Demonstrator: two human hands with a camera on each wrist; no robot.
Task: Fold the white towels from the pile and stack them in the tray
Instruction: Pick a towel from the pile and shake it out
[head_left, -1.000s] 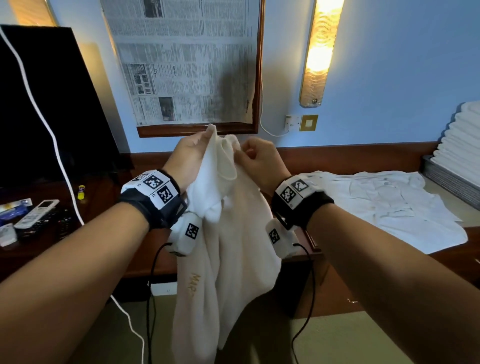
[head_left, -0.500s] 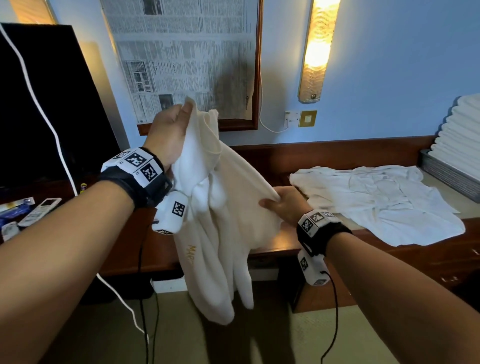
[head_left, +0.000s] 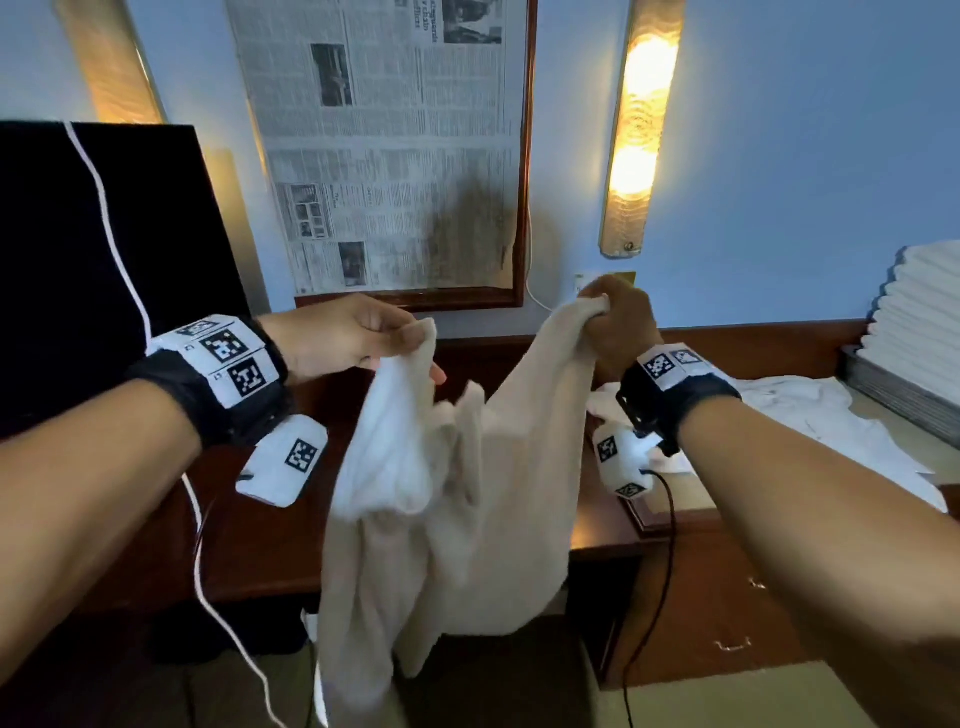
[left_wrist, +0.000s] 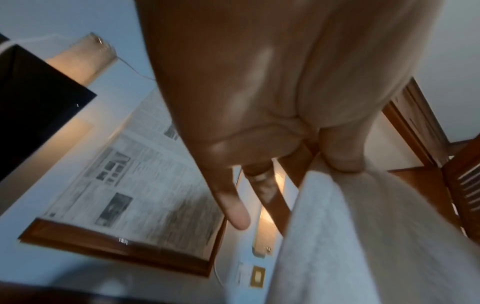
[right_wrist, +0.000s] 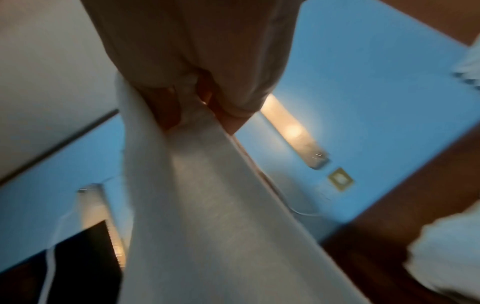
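Towel (head_left: 457, 499): held up in the air in front of the desk (head_left: 249, 540), hanging crumpled between both hands, its lower part drooping toward the floor.
Left hand (head_left: 337, 343): pinches one top edge of the towel between thumb and fingers.
Right hand (head_left: 618, 327): clenched round another bunched top edge, held slightly higher.
Pile (head_left: 810, 421): loose white cloth on the desk, at right.
Tray (head_left: 904, 395): far right, with folded towels (head_left: 919, 306) stacked in it.
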